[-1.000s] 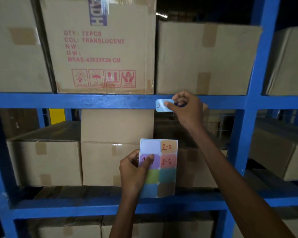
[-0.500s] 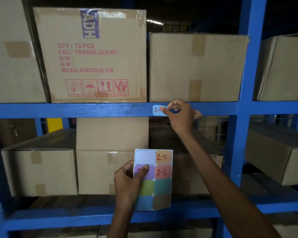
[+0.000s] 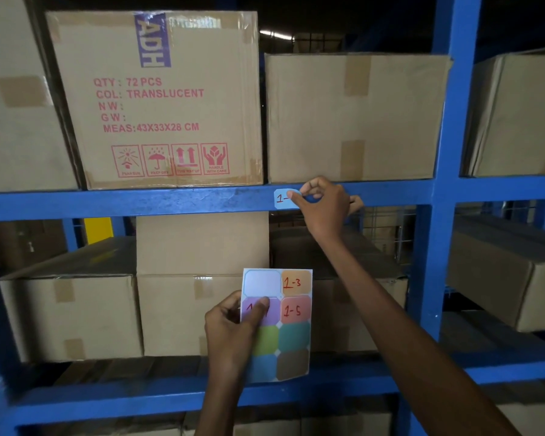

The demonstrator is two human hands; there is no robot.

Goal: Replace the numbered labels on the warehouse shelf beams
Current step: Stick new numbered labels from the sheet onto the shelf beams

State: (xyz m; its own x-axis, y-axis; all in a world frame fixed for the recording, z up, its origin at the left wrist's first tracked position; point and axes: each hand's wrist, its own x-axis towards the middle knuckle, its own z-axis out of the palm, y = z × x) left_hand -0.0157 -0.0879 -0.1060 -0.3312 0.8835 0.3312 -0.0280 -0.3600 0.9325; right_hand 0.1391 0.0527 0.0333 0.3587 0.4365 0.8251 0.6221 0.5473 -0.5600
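Blue label [image 3: 282,199] | now flat on shelf beam [image 3: 139,201] | right hand [image 3: 324,204] pinches its end | left hand [image 3: 230,332] grips sticker sheet [image 3: 294,338] below beam | press-down pending

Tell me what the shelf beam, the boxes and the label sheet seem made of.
Shelf beam: probably steel, painted blue, with paler scuffs. Boxes: matte brown cardboard, seams taped. Label sheet: thin paper or card carrying pastel stickers; finish unclear.
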